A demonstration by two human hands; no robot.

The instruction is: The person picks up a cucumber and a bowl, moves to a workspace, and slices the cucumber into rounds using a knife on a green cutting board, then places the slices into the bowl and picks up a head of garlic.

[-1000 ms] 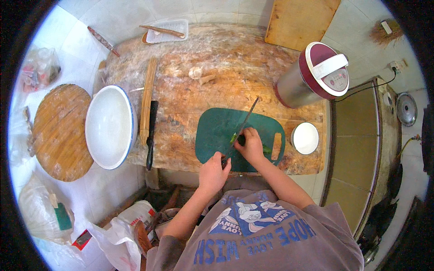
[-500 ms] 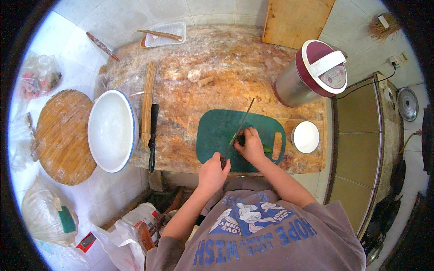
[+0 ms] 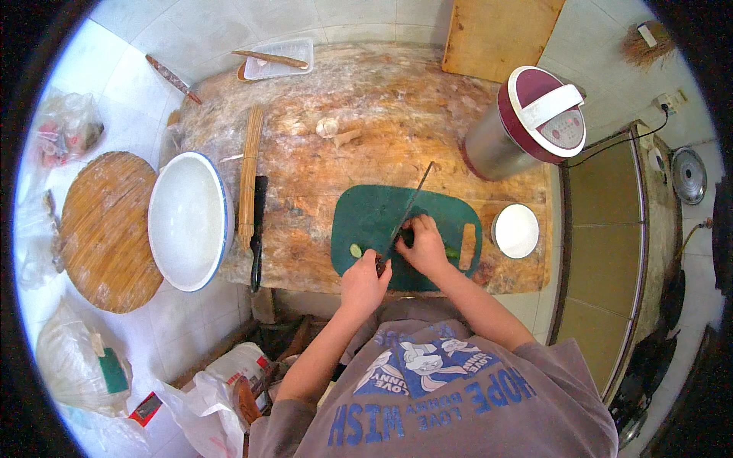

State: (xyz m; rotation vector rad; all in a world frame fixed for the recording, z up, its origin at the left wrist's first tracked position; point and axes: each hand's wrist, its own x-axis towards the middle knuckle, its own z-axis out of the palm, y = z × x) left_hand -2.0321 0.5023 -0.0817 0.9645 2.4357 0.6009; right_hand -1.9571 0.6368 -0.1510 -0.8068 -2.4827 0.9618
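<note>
Clearly, the relation that counts is how the cucumber (image 3: 452, 253) meets the knife (image 3: 414, 198): its long axis runs roughly left to right, across the line of the blade, which slants from your left hand (image 3: 364, 281) toward the far right. Your right hand (image 3: 422, 244) is the nearer one, lying over the cucumber with thumb and fingers curled around it, just right of the blade. Your left hand is wrapped around the dark handle, near the board's near edge, and has no hold on the cucumber itself.

The cucumber lies on the right half of the green cutting board (image 3: 353, 214), which sits along the near edge of the wooden table (image 3: 397, 156), toward the right. Only a dark green stretch of it shows, between your right hand and the board's cut-out handle; the rest is hidden, so you cannot tell its full length or how its cut end looks. One oval slice (image 3: 356, 250), pale green inside with a darker rim, lies by the board's left edge, just beyond your left hand.

Beside the board, near the table's right edge, stands a small white bowl (image 3: 517, 232); the steel soymilk maker (image 3: 500, 139) stands farther back, toward the far right corner.
</note>
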